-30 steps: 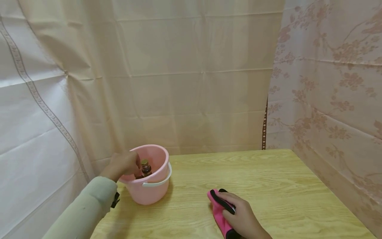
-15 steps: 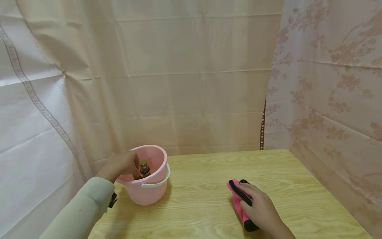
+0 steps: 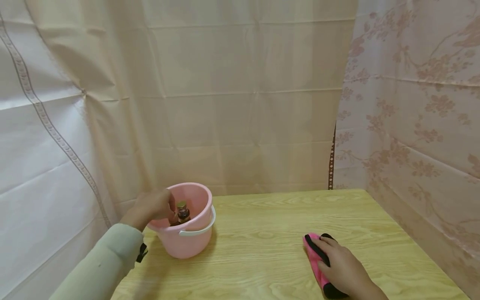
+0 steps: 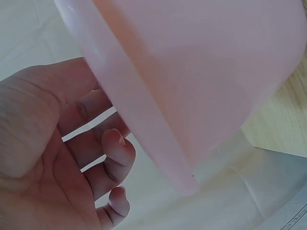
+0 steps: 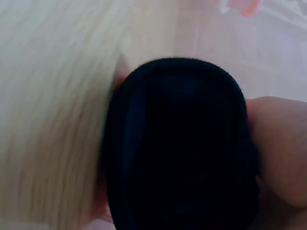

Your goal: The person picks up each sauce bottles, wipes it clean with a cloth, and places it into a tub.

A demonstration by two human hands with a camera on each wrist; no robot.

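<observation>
My left hand (image 3: 153,208) reaches over the left rim of a pink bucket (image 3: 185,246) with a white handle. In the left wrist view, thumb and forefingers pass behind the rim (image 4: 136,96), while two outer fingers stay loosely bent outside; I cannot tell what the hidden fingertips hold. Beside them in the bucket stands a small brown bottle (image 3: 183,213) with a gold cap. Low over the table, my right hand (image 3: 343,264) grips a soft pink-and-black shoe-like item (image 3: 315,258), thumb on its near side. Its rounded black end (image 5: 182,143) fills most of the right wrist view.
The wooden table (image 3: 255,233) has pale wood grain. Behind it hangs a beige curtain (image 3: 247,104), with a white cloth (image 3: 33,166) at the left and a flowered curtain (image 3: 423,116) at the right.
My right hand has slid rightward across the table with the pink-and-black item, ending slightly lower in the view than half a second ago. Left hand, bucket and bottle look unchanged.
</observation>
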